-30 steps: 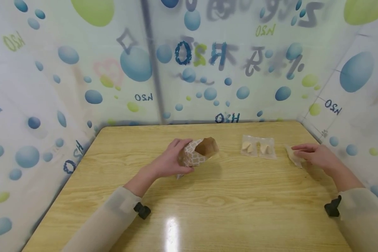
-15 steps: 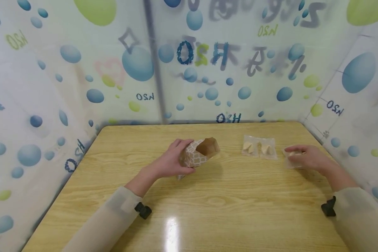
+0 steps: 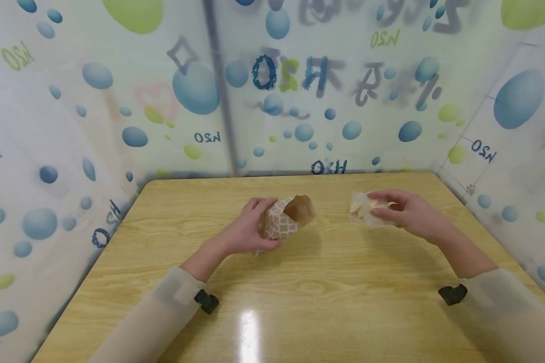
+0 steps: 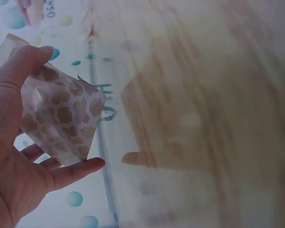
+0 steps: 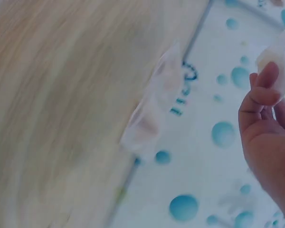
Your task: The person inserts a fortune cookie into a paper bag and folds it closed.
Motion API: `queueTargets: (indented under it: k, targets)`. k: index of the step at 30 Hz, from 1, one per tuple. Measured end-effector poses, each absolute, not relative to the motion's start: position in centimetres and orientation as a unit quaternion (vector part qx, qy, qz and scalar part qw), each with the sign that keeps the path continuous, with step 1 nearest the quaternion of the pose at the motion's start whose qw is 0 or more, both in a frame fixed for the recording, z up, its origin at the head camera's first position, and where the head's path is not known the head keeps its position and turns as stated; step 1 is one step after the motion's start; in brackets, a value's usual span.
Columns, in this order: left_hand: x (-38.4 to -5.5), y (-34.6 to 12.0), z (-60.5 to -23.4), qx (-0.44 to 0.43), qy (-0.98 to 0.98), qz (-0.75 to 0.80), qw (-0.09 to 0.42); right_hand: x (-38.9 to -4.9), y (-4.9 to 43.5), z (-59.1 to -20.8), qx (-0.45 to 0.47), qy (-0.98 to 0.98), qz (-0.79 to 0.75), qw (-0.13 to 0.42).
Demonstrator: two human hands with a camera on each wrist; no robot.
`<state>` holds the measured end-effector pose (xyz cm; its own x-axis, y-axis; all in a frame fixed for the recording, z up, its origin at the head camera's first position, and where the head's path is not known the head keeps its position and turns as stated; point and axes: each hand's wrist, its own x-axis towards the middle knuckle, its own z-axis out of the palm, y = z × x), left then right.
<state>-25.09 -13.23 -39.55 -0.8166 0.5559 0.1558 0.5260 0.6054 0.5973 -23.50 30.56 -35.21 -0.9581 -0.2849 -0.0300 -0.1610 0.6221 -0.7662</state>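
Observation:
In the head view my left hand (image 3: 242, 232) grips a brown paper bag (image 3: 280, 226) printed with a white lattice. The bag leans on its side, its gaping mouth facing right. Thumb and fingers wrap its sides in the left wrist view. Farther right, my right hand (image 3: 413, 214) pinches a small clear packet (image 5: 279, 54) with a pale piece inside, like a wrapped fortune cookie. Two similar packets (image 3: 357, 213) lie side by side on the table; the hand and held packet overlap the right one in the head view. The bag's inside is mostly hidden.
The wooden table (image 3: 300, 302) reaches back to a curtain (image 3: 263, 126) printed with blue and green drops, which also runs along both sides. A black wrist camera (image 3: 206, 301) sits on the left sleeve, another wrist camera (image 3: 452, 294) on the right.
My right hand has picked up the rightmost packet from the table and carried it left, over the other two. My left hand and the bag have stayed in place.

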Motion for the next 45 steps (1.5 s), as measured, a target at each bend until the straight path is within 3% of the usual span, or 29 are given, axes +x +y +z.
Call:
queueTargets:
  k: [8, 18, 30, 45]
  targets:
    - [-24.8, -13.2, -39.5, 0.296, 0.902, 0.313, 0.030, -22.9, 25.4, -33.7, -0.200, 0.851, -0.472, 0.113]
    - [-24.8, -12.8, -39.5, 0.308, 0.899, 0.311, 0.028, -23.4, 21.5, -33.5, -0.225, 0.855, -0.456, 0.105]
    - [-24.3, -12.2, -39.4, 0.324, 0.894, 0.307, 0.035, -24.5, 19.6, -33.9, -0.244, 0.883, -0.399, 0.040]
    - [-24.5, -12.2, -39.5, 0.308, 0.894, 0.323, 0.044, -24.0, 19.0, -35.1, -0.251, 0.882, -0.399, 0.014]
